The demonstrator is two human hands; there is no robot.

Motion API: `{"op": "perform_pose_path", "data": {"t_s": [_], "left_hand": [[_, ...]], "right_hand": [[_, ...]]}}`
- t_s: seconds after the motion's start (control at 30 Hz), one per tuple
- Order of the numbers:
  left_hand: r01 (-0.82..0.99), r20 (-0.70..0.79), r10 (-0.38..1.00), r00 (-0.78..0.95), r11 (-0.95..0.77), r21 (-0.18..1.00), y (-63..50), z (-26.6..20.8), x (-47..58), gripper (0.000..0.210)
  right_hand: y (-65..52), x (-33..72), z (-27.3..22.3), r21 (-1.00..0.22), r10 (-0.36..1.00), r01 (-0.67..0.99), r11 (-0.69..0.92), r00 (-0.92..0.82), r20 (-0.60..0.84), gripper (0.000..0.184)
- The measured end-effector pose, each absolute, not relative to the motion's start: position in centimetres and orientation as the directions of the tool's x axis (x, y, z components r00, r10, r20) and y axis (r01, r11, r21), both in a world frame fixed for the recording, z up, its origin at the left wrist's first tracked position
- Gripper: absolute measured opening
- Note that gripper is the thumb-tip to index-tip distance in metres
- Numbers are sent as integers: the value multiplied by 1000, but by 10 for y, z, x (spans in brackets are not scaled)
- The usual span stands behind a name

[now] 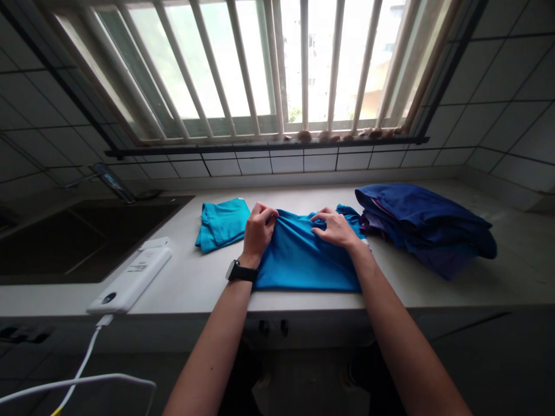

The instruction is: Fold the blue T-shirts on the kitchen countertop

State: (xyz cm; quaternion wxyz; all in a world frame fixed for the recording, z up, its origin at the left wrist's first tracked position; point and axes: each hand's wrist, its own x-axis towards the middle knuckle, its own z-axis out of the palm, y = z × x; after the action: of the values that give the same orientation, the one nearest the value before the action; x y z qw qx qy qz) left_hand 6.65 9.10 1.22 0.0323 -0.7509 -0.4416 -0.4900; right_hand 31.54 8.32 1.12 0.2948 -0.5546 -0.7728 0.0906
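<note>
A bright blue garment (310,254) lies partly folded on the white counter, its front edge straight and its far side rumpled. My left hand (259,226), with a dark watch on the wrist, pinches the cloth at the far left corner and pulls creases into it. Over the far right part of the same garment rests my right hand (333,226), fingers loosely bent, with a gap between thumb and forefinger. Just left of my left hand is a folded teal garment (223,224). Bunched cloth lies behind and under my right hand.
A heap of dark blue and purple clothes (427,222) lies to the right. At left are a white power bank (132,280) with a white cable (89,352), a dark sink (87,242) and a faucet (113,182). Behind the counter is a barred window (281,69).
</note>
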Motion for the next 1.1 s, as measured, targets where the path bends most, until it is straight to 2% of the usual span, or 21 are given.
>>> {"op": "perform_pose_path", "data": {"t_s": [0.1, 0.2, 0.3, 0.37, 0.43, 0.5, 0.53, 0.6, 0.67, 0.77, 0.83, 0.9, 1.0, 1.03, 1.1], "left_hand": [[703, 744, 651, 153, -601, 381, 93, 11, 65, 20], [720, 701, 696, 154, -565, 403, 95, 9, 66, 22], [754, 627, 772, 110, -475, 453, 99, 5, 65, 33], [774, 534, 840, 92, -398, 492, 101, 2, 64, 39], [776, 410, 901, 146, -361, 517, 102, 1, 65, 38], [744, 295, 910, 292, -410, 528, 99, 1, 67, 30], [721, 256, 893, 370, -450, 526, 96, 1, 69, 25], [700, 213, 853, 477, -515, 495, 86, 3, 72, 21], [732, 175, 848, 501, -523, 436, 71, 7, 72, 15], [751, 97, 839, 535, -525, 401, 35, 18, 63, 8], [682, 63, 790, 610, -564, 467, 8, 29, 54, 15], [566, 36, 716, 698, -581, 584, -16, 41, 47, 27], [419, -35, 629, 777, -475, 773, -33, 50, 40, 37], [409, -63, 638, 767, -411, 814, -33, 48, 39, 41], [465, -70, 761, 645, -320, 825, -27, 41, 37, 47]], "right_hand": [[80, 316, 10, -390, 923, 852, 349, -241, 301, 32], [81, 317, 9, -393, 942, 865, 313, -231, 242, 16], [85, 317, 8, -401, 948, 872, 279, -185, 257, 22], [89, 318, 9, -440, 918, 869, 225, -38, 395, 24], [92, 319, 11, -532, 823, 828, 176, 173, 542, 28], [92, 318, 13, -634, 748, 755, 166, 323, 580, 32], [90, 317, 14, -675, 757, 717, 175, 341, 558, 33], [81, 315, 17, -731, 862, 646, 221, 221, 456, 36], [66, 315, 21, -777, 957, 570, 268, -61, 285, 48], [38, 325, 32, -835, 892, 502, 225, -450, -30, 63], [22, 332, 41, -849, 803, 505, 155, -564, -189, 68], [13, 335, 47, -823, 807, 558, 106, -532, -257, 66], [10, 328, 45, -656, 935, 746, 114, -304, -182, 48], [10, 323, 43, -579, 953, 805, 134, -264, -148, 45], [10, 314, 38, -475, 944, 856, 203, -300, -139, 44]]}}
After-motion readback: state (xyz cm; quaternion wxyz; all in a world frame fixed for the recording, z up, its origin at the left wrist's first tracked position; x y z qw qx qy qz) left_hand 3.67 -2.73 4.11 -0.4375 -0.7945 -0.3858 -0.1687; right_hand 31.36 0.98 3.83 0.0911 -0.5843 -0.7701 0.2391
